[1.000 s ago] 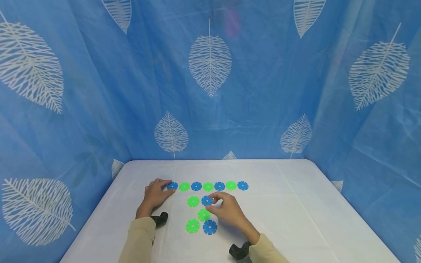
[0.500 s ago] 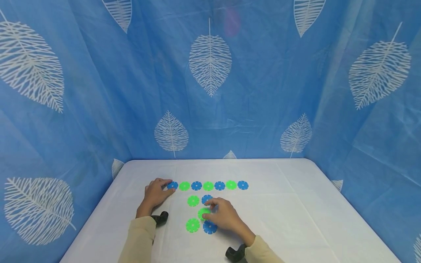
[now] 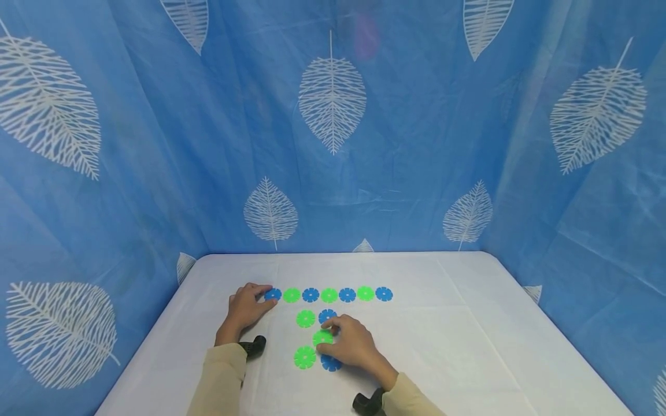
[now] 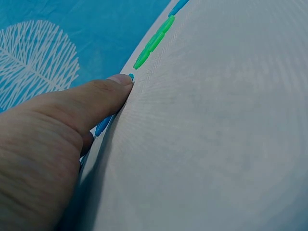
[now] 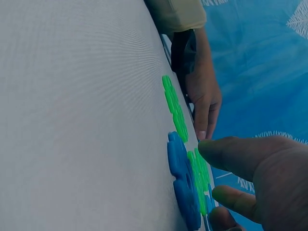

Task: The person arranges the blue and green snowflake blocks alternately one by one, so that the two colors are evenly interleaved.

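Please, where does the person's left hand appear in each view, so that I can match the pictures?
Head: left hand, left of centre, lower half.
Left wrist: left hand, large, along the left side.
Right wrist: left hand, right of centre, mostly upper half.
Shared landmark: the blue curtain with white leaf prints.

Discs (image 3: 304, 353) smooth plastic; curtain (image 3: 406, 144) creased, slightly glossy; tabletop (image 3: 442, 329) smooth, matt.

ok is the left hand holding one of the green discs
No, the left hand holds a blue disc by its edge, and the nearest green disc lies just to its right.
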Demonstrator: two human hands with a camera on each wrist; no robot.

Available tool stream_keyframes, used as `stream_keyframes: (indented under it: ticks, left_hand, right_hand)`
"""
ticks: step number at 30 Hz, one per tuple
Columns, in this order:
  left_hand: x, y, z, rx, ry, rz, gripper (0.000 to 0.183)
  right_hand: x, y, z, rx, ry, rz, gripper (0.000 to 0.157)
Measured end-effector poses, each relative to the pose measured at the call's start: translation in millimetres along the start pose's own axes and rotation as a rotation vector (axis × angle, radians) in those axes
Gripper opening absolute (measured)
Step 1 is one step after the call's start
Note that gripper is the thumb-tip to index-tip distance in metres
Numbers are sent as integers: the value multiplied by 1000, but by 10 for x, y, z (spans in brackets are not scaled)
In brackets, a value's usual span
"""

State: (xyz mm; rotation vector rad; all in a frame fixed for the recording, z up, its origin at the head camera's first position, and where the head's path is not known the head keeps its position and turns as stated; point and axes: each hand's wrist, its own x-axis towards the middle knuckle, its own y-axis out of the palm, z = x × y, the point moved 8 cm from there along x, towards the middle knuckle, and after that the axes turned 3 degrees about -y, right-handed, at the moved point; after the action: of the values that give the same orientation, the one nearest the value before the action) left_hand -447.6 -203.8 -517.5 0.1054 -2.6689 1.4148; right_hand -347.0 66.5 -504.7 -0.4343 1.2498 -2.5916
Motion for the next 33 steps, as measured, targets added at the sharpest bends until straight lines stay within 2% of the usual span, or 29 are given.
stream_keyframes:
  ticks: [14, 33]
  left_hand:
    - [6, 1, -6, -1, -2, 7, 53]
    - [1, 16, 22, 2, -5, -5, 54]
  right_hand:
    - [-3, 21, 13, -39, 27, -12, 48]
    - [13, 10, 34, -1, 60, -17, 45]
